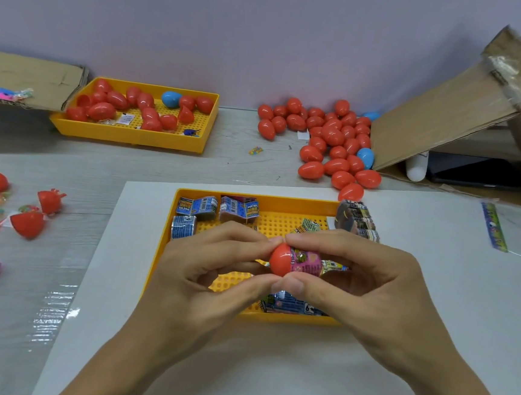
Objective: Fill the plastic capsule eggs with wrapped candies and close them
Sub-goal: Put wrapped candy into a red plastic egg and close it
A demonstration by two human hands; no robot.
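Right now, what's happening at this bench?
A person holds a red egg half over the near yellow tray. The left hand grips the half while the right hand pushes a pink wrapped candy into it. The egg isn't closed yet. Closed red eggs lie piled behind.

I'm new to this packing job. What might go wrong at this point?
The pink wrapped packet sticks far out of the red plastic egg half, so the egg may not close over it. Both the left hand and right hand only pinch it, so it could drop into the yellow perforated tray.
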